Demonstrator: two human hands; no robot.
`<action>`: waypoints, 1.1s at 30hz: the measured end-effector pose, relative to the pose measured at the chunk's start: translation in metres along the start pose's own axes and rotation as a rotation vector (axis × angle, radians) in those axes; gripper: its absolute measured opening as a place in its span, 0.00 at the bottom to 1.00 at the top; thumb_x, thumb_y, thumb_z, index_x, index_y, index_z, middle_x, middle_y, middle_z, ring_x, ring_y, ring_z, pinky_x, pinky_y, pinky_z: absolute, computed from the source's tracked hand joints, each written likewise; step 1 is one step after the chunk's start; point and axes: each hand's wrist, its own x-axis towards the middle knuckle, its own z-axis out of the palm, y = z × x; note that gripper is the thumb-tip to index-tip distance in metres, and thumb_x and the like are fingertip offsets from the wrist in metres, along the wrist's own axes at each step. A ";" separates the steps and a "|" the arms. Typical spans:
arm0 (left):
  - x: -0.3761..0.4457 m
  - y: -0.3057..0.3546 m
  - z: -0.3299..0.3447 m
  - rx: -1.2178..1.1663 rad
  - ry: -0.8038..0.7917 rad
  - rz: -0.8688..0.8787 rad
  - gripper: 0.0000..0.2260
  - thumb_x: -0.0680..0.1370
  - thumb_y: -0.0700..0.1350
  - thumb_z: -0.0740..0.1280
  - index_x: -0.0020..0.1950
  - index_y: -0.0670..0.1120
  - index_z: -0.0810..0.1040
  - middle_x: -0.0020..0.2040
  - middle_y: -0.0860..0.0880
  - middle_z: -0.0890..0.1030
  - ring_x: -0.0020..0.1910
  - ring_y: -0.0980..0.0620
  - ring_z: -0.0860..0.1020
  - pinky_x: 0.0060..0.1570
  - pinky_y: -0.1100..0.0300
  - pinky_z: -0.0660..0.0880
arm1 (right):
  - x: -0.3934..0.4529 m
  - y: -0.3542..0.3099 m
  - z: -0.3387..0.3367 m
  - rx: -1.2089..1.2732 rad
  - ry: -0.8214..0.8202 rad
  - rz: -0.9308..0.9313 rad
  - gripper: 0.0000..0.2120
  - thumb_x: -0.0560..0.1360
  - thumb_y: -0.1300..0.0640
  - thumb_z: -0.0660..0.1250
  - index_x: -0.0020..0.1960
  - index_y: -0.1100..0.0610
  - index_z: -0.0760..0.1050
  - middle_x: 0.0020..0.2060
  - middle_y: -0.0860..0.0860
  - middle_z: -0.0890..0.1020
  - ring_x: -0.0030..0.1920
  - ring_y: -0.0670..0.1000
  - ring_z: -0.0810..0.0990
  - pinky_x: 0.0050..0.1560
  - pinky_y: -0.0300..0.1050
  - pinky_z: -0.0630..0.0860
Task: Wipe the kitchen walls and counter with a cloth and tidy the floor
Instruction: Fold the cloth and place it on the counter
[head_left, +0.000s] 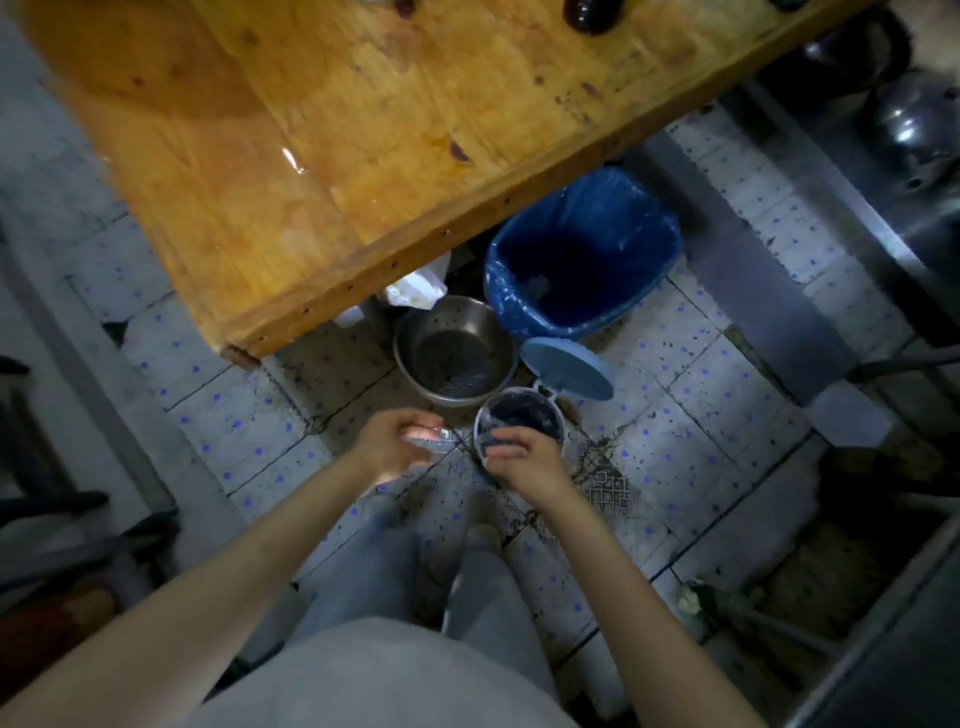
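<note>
The right hand pinches the rim of a round translucent tub over the speckled tiled floor, while the left hand hangs loosely curled, holding nothing, near a perforated steel bowl.

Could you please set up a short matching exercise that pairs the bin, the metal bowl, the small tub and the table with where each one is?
Things:
1. bin
2. metal bowl
3. small tub
4. table

Places:
A. held by the right hand
B. on the floor, just left of the bin
C. lined with a blue bag, beside the table's edge
D. above the floor, with a wet glossy top

Pairs: 1-C, 2-B, 3-A, 4-D
</note>
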 end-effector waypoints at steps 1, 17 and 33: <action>-0.004 -0.003 -0.002 -0.007 0.028 0.007 0.18 0.69 0.24 0.67 0.51 0.45 0.77 0.46 0.47 0.79 0.49 0.47 0.77 0.55 0.47 0.75 | 0.001 -0.002 0.003 -0.018 -0.025 -0.007 0.18 0.70 0.73 0.66 0.59 0.67 0.74 0.28 0.45 0.72 0.35 0.43 0.74 0.45 0.35 0.73; -0.088 -0.052 0.003 -0.457 0.476 0.062 0.17 0.72 0.26 0.66 0.57 0.43 0.77 0.45 0.50 0.79 0.44 0.58 0.77 0.37 0.73 0.76 | -0.013 -0.041 0.033 -0.525 -0.411 -0.218 0.23 0.70 0.67 0.70 0.64 0.59 0.72 0.54 0.56 0.81 0.55 0.52 0.79 0.51 0.40 0.75; -0.178 -0.132 -0.052 -0.648 0.823 0.045 0.16 0.72 0.28 0.68 0.53 0.46 0.76 0.45 0.50 0.79 0.49 0.52 0.78 0.45 0.60 0.77 | -0.060 -0.082 0.143 -0.816 -0.653 -0.363 0.22 0.70 0.66 0.71 0.63 0.59 0.74 0.55 0.58 0.81 0.45 0.49 0.80 0.38 0.37 0.75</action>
